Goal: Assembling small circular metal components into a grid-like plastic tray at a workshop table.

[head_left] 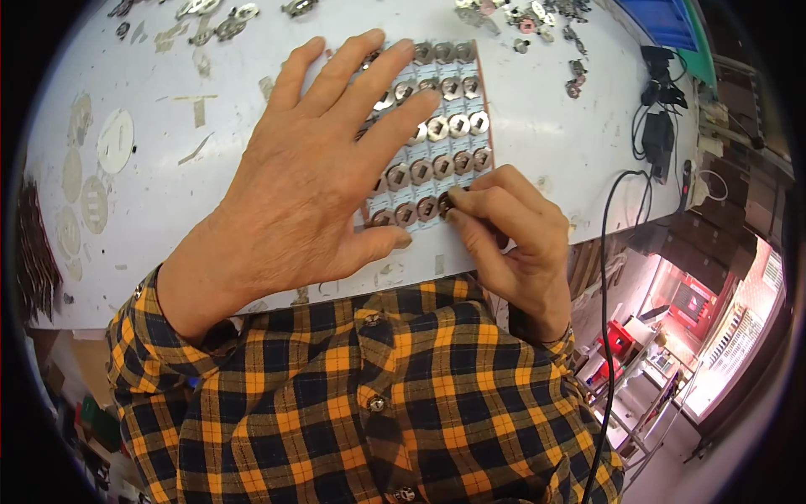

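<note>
A flat panel (456,107) lies on the white worktop, set with rows of round metal parts (437,128) that have cut-out centres. My left hand (311,160) rests flat across the panel's left side with fingers spread, covering many of the parts. At the panel's near right corner, my right hand (516,227) pinches a dark round metal part (446,204) between thumb and forefinger. That part is at the end of the nearest row, mostly behind the fingertips; whether it touches the panel I cannot tell.
Loose metal pieces (227,23) are scattered at the far left, and a pile of small parts (537,18) at the far right. Pale discs (116,141) are on the left. Black cables and an adapter (658,139) run along the right edge, near a blue bin (659,21).
</note>
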Available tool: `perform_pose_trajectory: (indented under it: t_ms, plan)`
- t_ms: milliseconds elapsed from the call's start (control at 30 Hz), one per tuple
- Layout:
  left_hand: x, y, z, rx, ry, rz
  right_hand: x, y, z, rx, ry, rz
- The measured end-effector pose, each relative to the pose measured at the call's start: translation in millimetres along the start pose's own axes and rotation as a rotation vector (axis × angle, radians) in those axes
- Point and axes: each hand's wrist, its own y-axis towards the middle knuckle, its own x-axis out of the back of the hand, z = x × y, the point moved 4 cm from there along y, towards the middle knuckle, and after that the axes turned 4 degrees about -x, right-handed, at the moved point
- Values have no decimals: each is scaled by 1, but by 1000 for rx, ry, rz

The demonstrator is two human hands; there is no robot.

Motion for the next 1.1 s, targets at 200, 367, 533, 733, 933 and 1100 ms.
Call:
perform_pose_trajectory:
  t_ms: [200,367,533,733,933,1100]
  plan:
    - [2,1,-1,2,14,17,-5,-4,9,-97,-81,-32]
    - [2,3,1,-6,4,-5,32,5,-27,-134,-216,-314]
    - [-3,2,2,-14,3,-5,67,38,-91,-93,-392,-567]
    - [1,2,-1,-5,-3,1,68,28,-95,-67,-288,-530]
    - [2,1,2,8,-7,14,33,-6,-47,-324,113,-355]
    - [2,1,1,10,6,18,16,-19,-29,-365,493,-213]
